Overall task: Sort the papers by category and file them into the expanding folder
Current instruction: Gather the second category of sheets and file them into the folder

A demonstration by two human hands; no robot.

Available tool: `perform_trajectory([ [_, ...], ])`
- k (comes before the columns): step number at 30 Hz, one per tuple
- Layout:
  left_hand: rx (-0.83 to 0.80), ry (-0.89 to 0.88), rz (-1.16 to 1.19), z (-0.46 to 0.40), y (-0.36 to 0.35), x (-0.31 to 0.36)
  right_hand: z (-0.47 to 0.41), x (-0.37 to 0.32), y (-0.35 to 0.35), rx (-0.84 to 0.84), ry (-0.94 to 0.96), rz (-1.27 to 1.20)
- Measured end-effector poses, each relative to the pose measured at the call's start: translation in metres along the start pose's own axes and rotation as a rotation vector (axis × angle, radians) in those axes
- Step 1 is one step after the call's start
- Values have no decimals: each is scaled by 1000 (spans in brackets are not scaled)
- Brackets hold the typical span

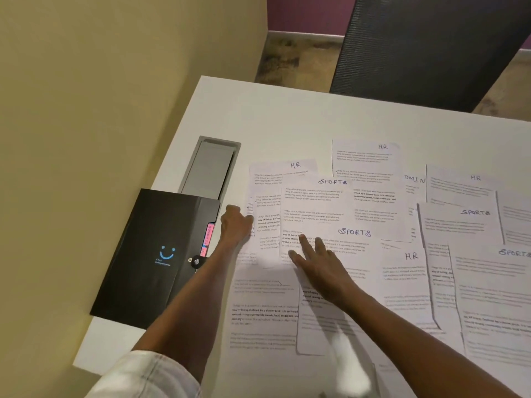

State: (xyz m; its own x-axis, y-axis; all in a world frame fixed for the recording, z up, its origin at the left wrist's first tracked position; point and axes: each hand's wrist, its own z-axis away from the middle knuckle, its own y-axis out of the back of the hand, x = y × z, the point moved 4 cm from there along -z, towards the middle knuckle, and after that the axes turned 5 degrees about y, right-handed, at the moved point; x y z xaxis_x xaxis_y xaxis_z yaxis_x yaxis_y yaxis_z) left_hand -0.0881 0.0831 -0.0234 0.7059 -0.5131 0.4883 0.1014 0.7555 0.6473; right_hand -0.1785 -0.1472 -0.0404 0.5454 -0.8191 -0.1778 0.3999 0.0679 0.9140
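Observation:
Several printed sheets with handwritten headings lie overlapping across the white table (287,116). A sheet headed SPORTS (353,239) lies in the middle, and my right hand (319,262) presses flat on it with straight, spread fingers. Another SPORTS sheet (316,196) lies just behind it, over a sheet headed HR (287,168). My left hand (235,225) is curled at the left edge of these sheets and seems to pinch a sheet's edge. The black expanding folder (155,254) with a blue smile logo lies closed at the table's left edge, coloured tabs showing at its side.
More sheets headed HR (382,156), SPORTS (474,216) and one partly covered, reading DMIN (413,179), cover the right half. A grey cable hatch (209,168) is set in the table behind the folder. A beige wall runs along the left. A dark chair back (425,47) stands beyond the far edge.

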Motion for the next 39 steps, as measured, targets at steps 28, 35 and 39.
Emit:
perform_trajectory([
  [28, 618, -481, 590, 162, 153, 115, 59, 23, 83, 182, -180, -630],
  [35, 328, -335, 761, 187, 108, 93, 110, 40, 131, 435, -341, -1617],
  [39, 134, -224, 837, 198, 61, 63, 132, 42, 124, 310, -207, -1726],
])
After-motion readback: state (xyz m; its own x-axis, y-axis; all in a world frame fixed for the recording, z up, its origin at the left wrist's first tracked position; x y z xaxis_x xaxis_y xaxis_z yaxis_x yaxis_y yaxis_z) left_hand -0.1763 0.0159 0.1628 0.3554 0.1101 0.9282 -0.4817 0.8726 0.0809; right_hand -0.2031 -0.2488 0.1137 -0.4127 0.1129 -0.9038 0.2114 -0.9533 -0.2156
